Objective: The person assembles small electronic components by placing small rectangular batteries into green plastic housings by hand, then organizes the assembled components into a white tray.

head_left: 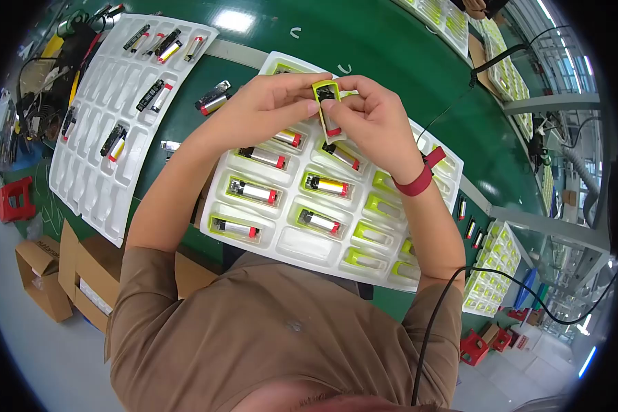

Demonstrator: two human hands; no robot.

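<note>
Both bare hands are together over the far part of the work area, clamped on one lime-green, narrow, open-faced plastic shell [327,93] with a black insert and a red end. The shell lies directly to the right of the left hand [271,103] and to the left of the right hand [374,122]; neither hand is clearly the nearer. Its long axis runs mainly away from the person, red end toward the body and slightly right. The left thumb presses the near left edge, with fingers reaching to the far end; the right thumb rests across the face, and the exact grip of the other right fingers cannot be told. Below is a white moulded plastic tray [309,245], glossy, with rounded oblong recesses. Its left columns carry lime-green shells fitted with smooth silver or yellow cylinders with red ends, one being a yellow-banded cylinder [330,185]; its right columns show pale-centred lime-green frames [374,233]. A second white moulded tray [93,141] stands at left on the smooth green tabletop [391,62]. A flat red band [417,180] encircles the right wrist.
</note>
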